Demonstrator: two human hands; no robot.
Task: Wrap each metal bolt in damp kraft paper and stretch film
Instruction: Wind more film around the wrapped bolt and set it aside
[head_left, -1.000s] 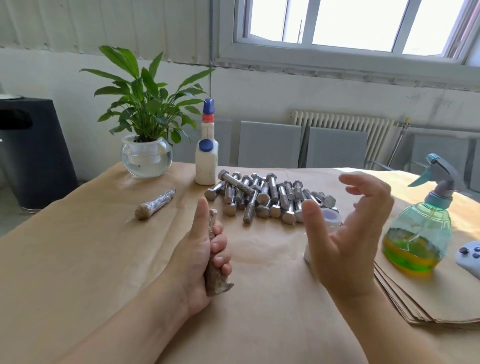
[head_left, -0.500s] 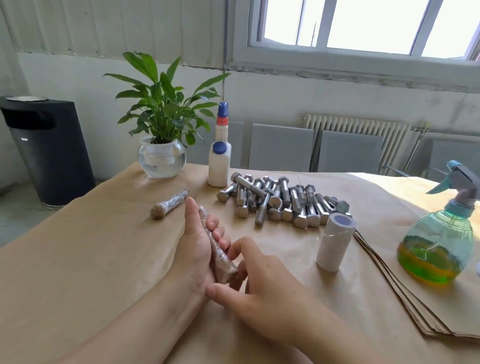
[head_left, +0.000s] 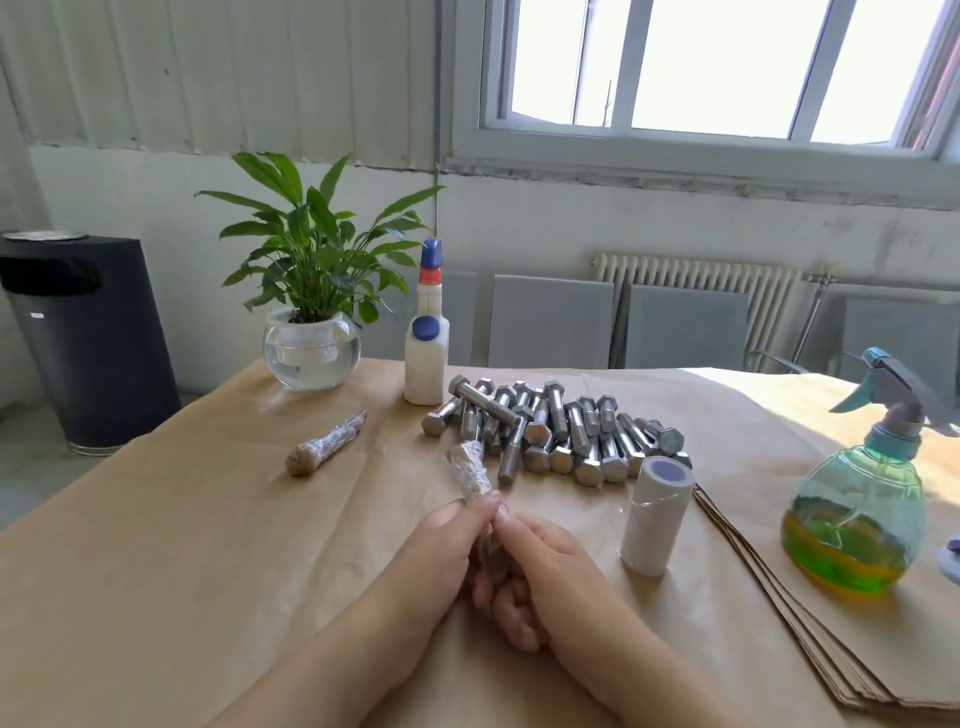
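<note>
A bolt wrapped in kraft paper and film (head_left: 470, 475) stands tilted above the table, its top end poking out above my fingers. My left hand (head_left: 441, 551) grips its lower half, and my right hand (head_left: 540, 566) pinches it from the right side. A finished wrapped bolt (head_left: 324, 444) lies on the table to the left. Several bare metal bolts (head_left: 556, 431) lie heaped behind my hands. A roll of stretch film (head_left: 655, 514) stands upright to the right. A stack of kraft paper sheets (head_left: 810, 644) lies at the right edge.
A green spray bottle (head_left: 862, 499) stands on the paper stack. A white glue bottle (head_left: 427, 345) and a potted plant in a glass bowl (head_left: 311, 312) stand at the table's far side. A black bin (head_left: 85, 338) is on the floor at left.
My right hand came down from the air and closed on the wrapped bolt beside my left hand. The bolt now stands more upright, and the camera tilted up.
</note>
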